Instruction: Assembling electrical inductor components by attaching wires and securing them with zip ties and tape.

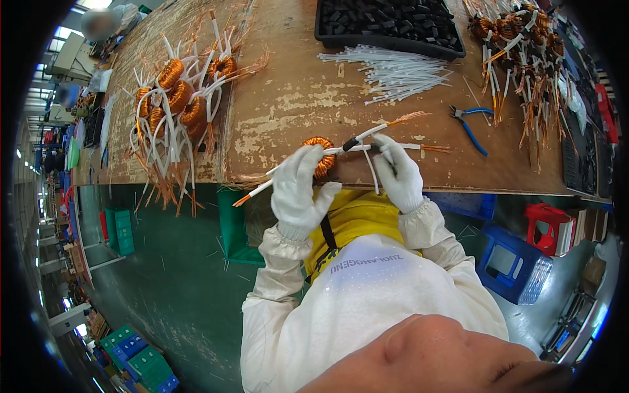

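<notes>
Close to the table's front edge, my gloved left hand (298, 190) is closed on a copper-wound ring coil (320, 157), gripping its left side and the white-sleeved leads there. Bare copper ends stick out to the left of that hand. On the right, two white-sleeved leads (393, 147) spread apart, with a short black piece (350, 144) on the upper one. My gloved right hand (400, 173) has its fingertips closed at these leads; the fingers partly hide the contact. A white cable tie (373, 171) hangs down from the leads beside the right thumb.
Piled coils (173, 98) lie at left, more coils (524, 39) at far right. A black tray (393, 29) of small black pieces stands at the back, loose cable ties (393, 72) before it. Blue-handled cutters (472, 131) lie right. Blue stool (511, 262) and green bin (236, 229) stand below.
</notes>
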### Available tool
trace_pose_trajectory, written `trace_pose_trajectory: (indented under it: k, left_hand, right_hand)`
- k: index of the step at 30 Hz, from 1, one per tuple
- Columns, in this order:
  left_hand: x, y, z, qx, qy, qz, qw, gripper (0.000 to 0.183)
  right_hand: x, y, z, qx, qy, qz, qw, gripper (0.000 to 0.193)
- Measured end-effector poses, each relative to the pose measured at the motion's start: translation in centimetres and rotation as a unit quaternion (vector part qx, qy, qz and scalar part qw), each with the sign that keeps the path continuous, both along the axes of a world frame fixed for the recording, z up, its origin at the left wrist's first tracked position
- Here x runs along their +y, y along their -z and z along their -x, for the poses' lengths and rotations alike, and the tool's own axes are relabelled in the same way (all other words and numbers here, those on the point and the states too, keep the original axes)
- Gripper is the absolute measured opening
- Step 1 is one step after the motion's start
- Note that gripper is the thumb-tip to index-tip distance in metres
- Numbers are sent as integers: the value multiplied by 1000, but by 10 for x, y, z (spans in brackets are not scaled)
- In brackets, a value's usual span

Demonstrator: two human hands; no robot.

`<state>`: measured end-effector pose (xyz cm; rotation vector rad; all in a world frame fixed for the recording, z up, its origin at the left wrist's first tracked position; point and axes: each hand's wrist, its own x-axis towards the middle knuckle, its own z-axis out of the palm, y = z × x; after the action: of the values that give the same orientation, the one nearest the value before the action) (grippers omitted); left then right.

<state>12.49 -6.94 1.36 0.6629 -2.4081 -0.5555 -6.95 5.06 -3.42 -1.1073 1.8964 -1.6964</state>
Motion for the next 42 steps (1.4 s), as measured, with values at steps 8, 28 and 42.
trace_pose_trajectory:
  k: [8,28,42]
  left_hand:
    - [-8,45,-3,-199,-77,218,952,91]
    - [-73,10,34,-96,-34,107,989,29]
    - [-6,-19,67,34,148,-179,972,27]
  right_hand:
    - [-10,22,7,317,-28,-295,901,67]
    - [26,-16,14,-120,-83,-105,984,20]
    - [33,-29,-2,-151,-214,-201,944,22]
